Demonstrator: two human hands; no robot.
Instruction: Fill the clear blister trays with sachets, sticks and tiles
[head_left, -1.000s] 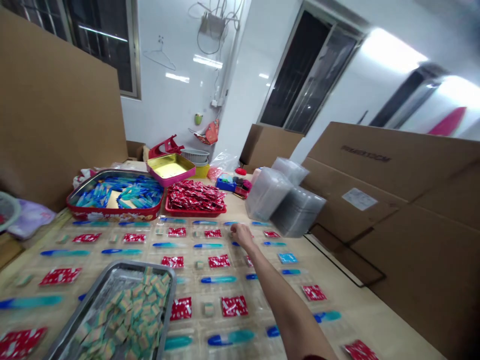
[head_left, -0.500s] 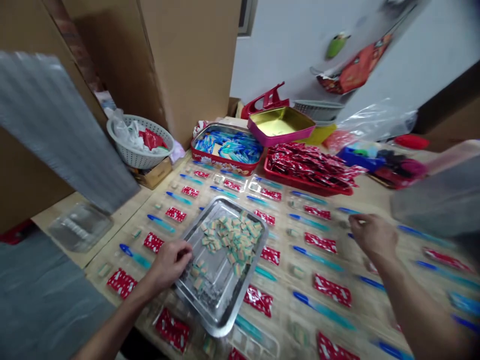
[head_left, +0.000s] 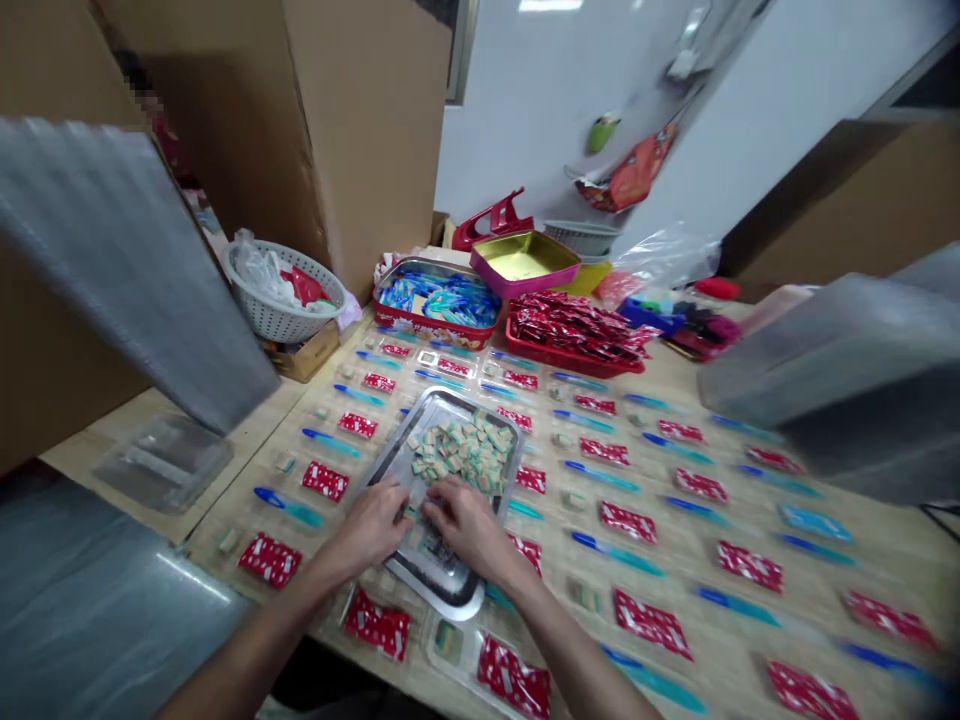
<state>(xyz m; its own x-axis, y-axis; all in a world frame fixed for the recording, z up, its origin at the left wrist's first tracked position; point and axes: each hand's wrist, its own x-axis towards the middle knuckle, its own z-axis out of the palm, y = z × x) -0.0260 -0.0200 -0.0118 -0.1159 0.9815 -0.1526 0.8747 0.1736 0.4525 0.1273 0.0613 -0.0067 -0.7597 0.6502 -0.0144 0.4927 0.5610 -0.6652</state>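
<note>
A metal tray holds a heap of small striped green-and-beige blocks. My left hand is over the tray's left side, its fingers curled together. Close beside it, my right hand reaches into the tray at the near edge of the heap, thumb and fingers bent inward. Whatever lies between the fingertips of either hand is hidden. Around the tray, clear plastic packs lie in rows, with blue pens, red dotted packets and small blocks in them.
Behind the rows stand a tin of blue packets, a red tray of red packets and a pink-and-gold tin lid. A grey basket is at the left. Stacked clear plastic stands at the right.
My right hand has moved left from the packs on the right to the tray. My left hand has shifted slightly right, over the tray. The view has turned a little to the right.
</note>
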